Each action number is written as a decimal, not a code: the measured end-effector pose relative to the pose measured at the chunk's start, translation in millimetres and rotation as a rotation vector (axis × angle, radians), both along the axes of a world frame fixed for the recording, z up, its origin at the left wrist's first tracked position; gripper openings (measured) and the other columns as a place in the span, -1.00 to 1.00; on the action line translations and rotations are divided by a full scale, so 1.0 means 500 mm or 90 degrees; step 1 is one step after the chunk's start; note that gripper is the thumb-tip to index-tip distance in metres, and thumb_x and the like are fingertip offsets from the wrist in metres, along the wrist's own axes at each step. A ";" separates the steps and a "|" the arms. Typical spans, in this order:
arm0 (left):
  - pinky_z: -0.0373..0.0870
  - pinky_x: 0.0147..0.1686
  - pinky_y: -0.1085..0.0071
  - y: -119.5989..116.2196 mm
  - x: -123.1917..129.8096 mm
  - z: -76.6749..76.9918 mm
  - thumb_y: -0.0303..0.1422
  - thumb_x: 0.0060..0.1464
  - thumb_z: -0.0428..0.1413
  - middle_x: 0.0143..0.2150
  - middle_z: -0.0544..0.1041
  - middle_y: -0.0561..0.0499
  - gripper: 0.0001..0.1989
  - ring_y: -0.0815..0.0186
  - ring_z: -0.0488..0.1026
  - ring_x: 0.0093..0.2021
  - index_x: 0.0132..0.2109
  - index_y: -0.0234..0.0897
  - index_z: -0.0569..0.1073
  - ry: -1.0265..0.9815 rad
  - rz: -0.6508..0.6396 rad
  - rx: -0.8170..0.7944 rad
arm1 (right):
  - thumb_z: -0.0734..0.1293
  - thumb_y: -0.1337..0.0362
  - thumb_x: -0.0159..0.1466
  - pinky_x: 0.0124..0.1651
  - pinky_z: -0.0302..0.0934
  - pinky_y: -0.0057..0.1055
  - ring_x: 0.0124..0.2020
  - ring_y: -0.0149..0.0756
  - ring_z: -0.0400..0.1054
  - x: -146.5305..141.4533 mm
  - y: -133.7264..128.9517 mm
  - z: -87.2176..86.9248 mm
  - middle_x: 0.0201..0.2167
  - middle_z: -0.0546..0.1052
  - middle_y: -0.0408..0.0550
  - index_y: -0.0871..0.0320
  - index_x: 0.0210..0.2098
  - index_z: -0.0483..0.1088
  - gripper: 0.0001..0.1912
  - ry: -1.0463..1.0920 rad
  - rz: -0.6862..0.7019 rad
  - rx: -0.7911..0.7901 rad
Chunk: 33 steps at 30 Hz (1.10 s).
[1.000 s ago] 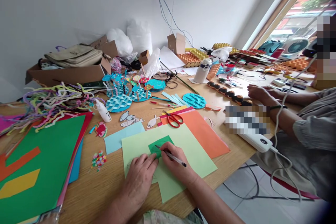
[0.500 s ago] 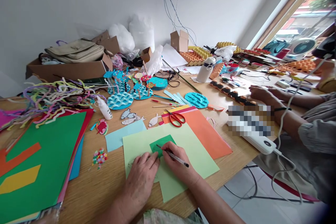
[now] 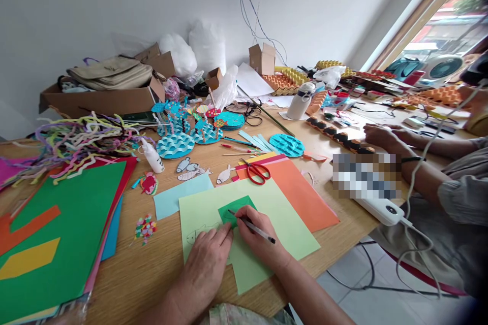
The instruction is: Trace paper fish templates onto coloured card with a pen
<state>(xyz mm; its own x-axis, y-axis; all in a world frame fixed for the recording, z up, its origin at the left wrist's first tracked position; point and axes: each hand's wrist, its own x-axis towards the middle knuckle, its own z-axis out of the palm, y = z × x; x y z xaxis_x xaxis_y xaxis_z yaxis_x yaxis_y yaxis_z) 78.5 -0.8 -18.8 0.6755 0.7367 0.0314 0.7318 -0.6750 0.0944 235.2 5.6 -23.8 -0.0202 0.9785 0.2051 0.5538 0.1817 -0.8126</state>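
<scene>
My right hand (image 3: 263,236) grips a pen (image 3: 260,232) with a clear barrel and black end cap. Its tip touches a small green piece of paper (image 3: 247,202), where a thin curved line shows. Resting flat, my left hand (image 3: 208,259) has its fingers stretched out, their tips at the lower edge of the green piece. Beneath both hands is a light green sheet (image 3: 284,228) with a fish outline (image 3: 196,233) drawn on it, partly hidden by my left hand. Red-handled scissors (image 3: 258,172) lie at the sheet's top edge.
Coloured paper sheets (image 3: 76,223) are stacked at left, below pipe cleaners (image 3: 87,137). A glue bottle (image 3: 153,156), paper fish (image 3: 225,174) and blue wavy discs (image 3: 175,146) lie ahead. At right, another person's hands (image 3: 381,135) are near a white power bank (image 3: 389,210).
My left hand has shifted slightly, uncovering more of the fish outline. The pen tip stays on the green piece, where a line shows more clearly. The view has moved a little.
</scene>
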 end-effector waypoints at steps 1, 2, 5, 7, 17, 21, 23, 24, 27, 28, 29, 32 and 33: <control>0.38 -0.22 0.26 0.000 0.000 -0.001 -0.67 0.09 -0.20 0.09 0.39 -0.04 -0.55 0.24 0.43 -0.17 0.03 -0.28 0.36 -0.004 0.001 -0.003 | 0.16 0.39 0.12 -0.48 0.13 -0.48 -0.57 -0.40 0.23 0.000 0.000 0.000 -0.57 0.40 -0.19 0.11 -0.42 0.27 -0.91 -0.002 0.000 -0.002; 0.38 -0.22 0.26 0.001 -0.001 -0.002 -0.67 0.09 -0.20 0.10 0.38 -0.05 -0.55 0.23 0.43 -0.15 0.03 -0.28 0.36 -0.005 0.001 -0.006 | 0.16 0.39 0.12 -0.48 0.13 -0.48 -0.57 -0.40 0.23 0.000 0.000 0.001 -0.57 0.41 -0.18 0.11 -0.42 0.26 -0.91 -0.003 0.000 -0.006; 0.38 -0.19 0.24 0.002 -0.001 -0.002 -0.66 0.10 -0.18 0.13 0.35 -0.07 -0.57 0.23 0.43 -0.13 0.04 -0.29 0.35 -0.001 -0.003 -0.021 | 0.16 0.39 0.12 -0.47 0.13 -0.47 -0.57 -0.40 0.23 0.000 0.001 0.001 -0.56 0.41 -0.17 0.12 -0.42 0.26 -0.91 -0.004 0.004 -0.016; 0.38 -0.18 0.24 0.002 -0.001 0.000 -0.66 0.11 -0.17 0.13 0.35 -0.07 -0.58 0.24 0.43 -0.13 0.03 -0.29 0.35 0.002 -0.005 -0.031 | 0.15 0.40 0.12 -0.46 0.14 -0.47 -0.56 -0.40 0.23 0.000 0.001 0.001 -0.55 0.41 -0.17 0.12 -0.41 0.26 -0.90 -0.005 0.007 -0.020; 0.37 -0.16 0.24 0.002 -0.002 0.004 -0.66 0.10 -0.20 0.13 0.34 -0.09 -0.55 0.23 0.44 -0.10 0.06 -0.28 0.33 -0.004 -0.005 -0.034 | 0.15 0.40 0.12 -0.46 0.13 -0.48 -0.55 -0.40 0.23 0.000 0.000 0.002 -0.56 0.40 -0.17 0.12 -0.43 0.26 -0.91 0.004 0.009 -0.008; 0.35 -0.12 0.24 0.002 -0.001 0.007 -0.66 0.10 -0.21 0.15 0.33 -0.08 -0.55 0.22 0.42 -0.07 0.06 -0.29 0.33 0.018 0.010 -0.057 | 0.15 0.41 0.10 -0.49 0.09 -0.49 -0.58 -0.41 0.19 0.003 -0.002 0.003 -0.60 0.36 -0.19 0.13 -0.46 0.23 -0.92 0.007 0.008 -0.007; 0.36 -0.12 0.23 0.002 0.000 0.008 -0.66 0.10 -0.22 0.15 0.32 -0.09 -0.54 0.22 0.42 -0.07 0.07 -0.29 0.33 0.030 0.009 -0.066 | 0.15 0.41 0.09 -0.51 0.06 -0.49 -0.59 -0.42 0.16 0.004 -0.004 0.003 -0.62 0.32 -0.21 0.13 -0.48 0.22 -0.92 0.012 0.008 -0.009; 0.36 -0.12 0.23 0.002 0.000 0.009 -0.66 0.10 -0.22 0.15 0.32 -0.09 -0.54 0.22 0.42 -0.07 0.07 -0.29 0.33 0.032 0.009 -0.067 | 0.14 0.42 0.08 -0.52 0.05 -0.50 -0.60 -0.43 0.14 0.005 -0.005 0.002 -0.63 0.31 -0.22 0.13 -0.48 0.21 -0.91 0.015 0.007 -0.011; 0.36 -0.12 0.21 0.002 0.000 0.009 -0.65 0.11 -0.22 0.16 0.32 -0.09 -0.55 0.22 0.42 -0.07 0.06 -0.29 0.34 0.028 0.009 -0.069 | 0.13 0.44 0.06 -0.53 0.02 -0.50 -0.61 -0.43 0.11 0.008 -0.007 0.001 -0.64 0.28 -0.23 0.13 -0.49 0.21 -0.90 0.021 0.006 -0.011; 0.36 -0.12 0.20 0.003 0.000 0.009 -0.65 0.11 -0.21 0.16 0.32 -0.09 -0.55 0.21 0.42 -0.07 0.05 -0.29 0.34 0.028 0.009 -0.071 | 0.13 0.44 0.05 -0.53 0.01 -0.51 -0.61 -0.44 0.11 0.008 -0.007 0.001 -0.64 0.28 -0.23 0.13 -0.50 0.21 -0.89 0.024 0.006 -0.011; 0.36 -0.12 0.20 0.003 -0.001 0.009 -0.65 0.11 -0.21 0.15 0.32 -0.10 -0.56 0.21 0.41 -0.06 0.05 -0.30 0.35 0.029 0.009 -0.073 | 0.13 0.45 0.04 -0.53 0.00 -0.51 -0.61 -0.44 0.10 0.009 -0.007 0.000 -0.64 0.27 -0.24 0.13 -0.50 0.21 -0.89 0.026 0.008 -0.011; 0.36 -0.12 0.21 0.003 -0.001 0.009 -0.64 0.10 -0.19 0.16 0.31 -0.11 -0.56 0.21 0.41 -0.06 0.05 -0.29 0.35 0.036 0.009 -0.074 | 0.13 0.47 0.02 -0.53 -0.02 -0.52 -0.61 -0.45 0.08 0.011 -0.008 0.000 -0.65 0.24 -0.25 0.14 -0.50 0.21 -0.88 0.035 0.010 -0.014; 0.35 -0.12 0.22 0.003 -0.001 0.009 -0.65 0.10 -0.19 0.16 0.31 -0.10 -0.56 0.21 0.41 -0.06 0.05 -0.28 0.35 0.037 0.009 -0.070 | 0.13 0.47 0.01 -0.53 -0.02 -0.52 -0.62 -0.46 0.07 0.012 -0.009 0.000 -0.66 0.24 -0.26 0.14 -0.51 0.21 -0.88 0.037 0.010 -0.016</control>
<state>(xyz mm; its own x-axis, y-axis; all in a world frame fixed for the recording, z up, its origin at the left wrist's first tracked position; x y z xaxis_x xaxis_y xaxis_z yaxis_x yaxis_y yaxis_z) 78.1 0.7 -14.3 0.6633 0.7429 -0.0898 0.7475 -0.6525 0.1244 241.0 1.3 -23.7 -0.0243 0.9830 0.1818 0.5024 0.1692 -0.8479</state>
